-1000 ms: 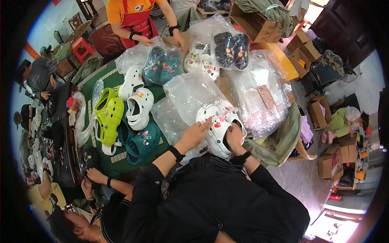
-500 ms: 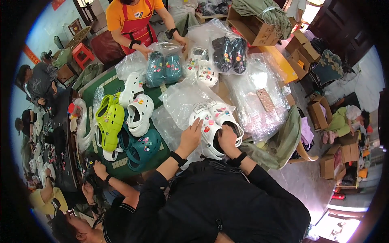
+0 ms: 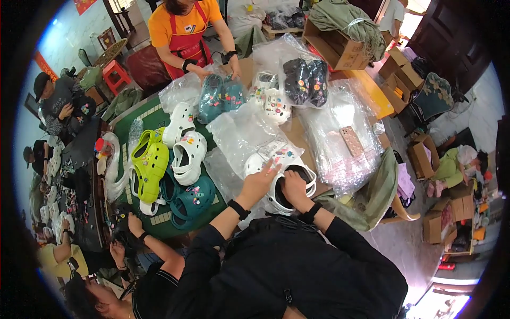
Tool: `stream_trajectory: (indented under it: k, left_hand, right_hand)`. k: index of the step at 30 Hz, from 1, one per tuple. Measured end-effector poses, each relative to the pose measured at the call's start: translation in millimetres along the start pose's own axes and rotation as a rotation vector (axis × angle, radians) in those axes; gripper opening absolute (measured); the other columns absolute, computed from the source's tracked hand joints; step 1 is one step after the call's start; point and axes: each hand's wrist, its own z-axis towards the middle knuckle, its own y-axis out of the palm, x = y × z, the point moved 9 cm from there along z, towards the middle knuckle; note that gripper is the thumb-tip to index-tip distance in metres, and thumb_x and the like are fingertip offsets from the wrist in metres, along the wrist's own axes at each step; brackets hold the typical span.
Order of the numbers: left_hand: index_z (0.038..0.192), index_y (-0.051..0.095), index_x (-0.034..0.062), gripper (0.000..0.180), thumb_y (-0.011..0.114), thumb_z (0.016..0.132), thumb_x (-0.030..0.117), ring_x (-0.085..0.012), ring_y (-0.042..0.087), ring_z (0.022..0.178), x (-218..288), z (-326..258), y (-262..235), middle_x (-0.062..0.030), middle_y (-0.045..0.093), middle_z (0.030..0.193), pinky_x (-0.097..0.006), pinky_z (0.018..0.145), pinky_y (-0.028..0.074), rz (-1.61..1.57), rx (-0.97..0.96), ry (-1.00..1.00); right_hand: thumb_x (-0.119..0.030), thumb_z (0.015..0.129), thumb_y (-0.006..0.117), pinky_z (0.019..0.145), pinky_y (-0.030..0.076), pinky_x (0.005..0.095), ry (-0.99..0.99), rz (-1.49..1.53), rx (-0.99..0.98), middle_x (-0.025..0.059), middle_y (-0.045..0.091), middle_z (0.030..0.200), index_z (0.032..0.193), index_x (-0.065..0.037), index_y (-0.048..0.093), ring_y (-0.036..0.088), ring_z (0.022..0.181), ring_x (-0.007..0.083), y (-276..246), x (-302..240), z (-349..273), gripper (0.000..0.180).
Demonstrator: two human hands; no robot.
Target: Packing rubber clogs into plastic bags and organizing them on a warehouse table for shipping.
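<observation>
Before me is a pair of white clogs with colourful charms. My right hand (image 3: 295,189) reaches into the opening of the nearer white clog (image 3: 274,199), fingers curled on it. Laid over the clogs' upper side, my left hand (image 3: 259,186) grips with its fingers close together; its thumb is partly hidden. A clear plastic bag (image 3: 234,131) lies against the toe ends, partly covering them. To the left are lime-green clogs (image 3: 151,167), another white clog (image 3: 189,156) and a teal clog (image 3: 193,201).
Across the table a person in a red apron (image 3: 187,50) handles bagged teal clogs (image 3: 222,100). Bagged black clogs (image 3: 305,82) lie beside them. A stack of clear bags (image 3: 340,170) with a phone (image 3: 351,141) is at right. Another person's hand (image 3: 135,225) is at lower left.
My left hand has slid forward over the clogs toward the bag. My right hand has shifted slightly back within the opening. The view has moved a little.
</observation>
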Motion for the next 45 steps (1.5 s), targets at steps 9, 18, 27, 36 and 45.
stream_trajectory:
  k: [9,18,27,36,45]
  left_hand:
    - [0.125,0.045,0.0220,0.055,0.054,0.073,0.006,-0.0229,0.059,0.060,22.8,-7.5,6.5,-0.0129,0.047,0.124,-0.031,0.049,0.048,-0.053,-0.042,0.099]
    - [0.113,0.049,0.0109,0.036,0.055,0.078,0.010,-0.0299,0.061,0.070,-18.4,-46.1,32.4,-0.0158,0.045,0.118,-0.037,0.055,0.050,-0.182,-0.021,-0.096]
    - [0.128,0.040,0.0195,0.057,0.054,0.074,0.005,-0.0337,0.057,0.082,-35.7,-78.7,65.9,-0.0211,0.037,0.126,-0.040,0.064,0.050,-0.041,-0.273,-0.099]
    - [0.101,0.047,0.0050,0.034,0.058,0.069,0.014,-0.0313,0.053,0.085,-44.0,-93.9,59.0,-0.0151,0.049,0.096,-0.040,0.069,0.046,-0.101,-0.132,-0.207]
    - [0.085,0.049,0.0050,0.025,0.060,0.069,0.021,-0.0309,0.057,0.077,-81.4,-126.7,80.4,-0.0125,0.055,0.081,-0.041,0.066,0.046,-0.017,-0.158,-0.521]
  right_hand:
    - [-0.012,0.072,0.059,0.065,0.045,0.0417,0.198,0.151,0.005,0.0146,0.055,0.086,0.091,-0.002,0.054,0.053,0.082,0.0334,10.6,16.3,1.9,0.023]
    - [-0.013,0.077,0.055,0.070,0.045,0.0430,0.067,0.279,-0.023,0.0182,0.054,0.089,0.094,-0.001,0.052,0.053,0.084,0.0354,33.4,-0.3,3.4,0.021]
    - [-0.016,0.076,0.055,0.075,0.043,0.0430,0.007,0.319,-0.484,0.0198,0.054,0.098,0.103,-0.003,0.051,0.054,0.088,0.0368,68.7,16.9,-5.5,0.030]
    - [-0.013,0.076,0.052,0.083,0.040,0.0459,-0.021,-0.027,-0.152,0.0109,0.050,0.113,0.107,-0.011,0.053,0.047,0.102,0.0352,51.4,85.3,31.1,0.030]
    - [-0.011,0.078,0.049,0.069,0.045,0.0448,-0.075,0.105,-0.401,0.0222,0.057,0.090,0.115,-0.007,0.046,0.056,0.080,0.0395,95.1,91.0,40.7,0.037]
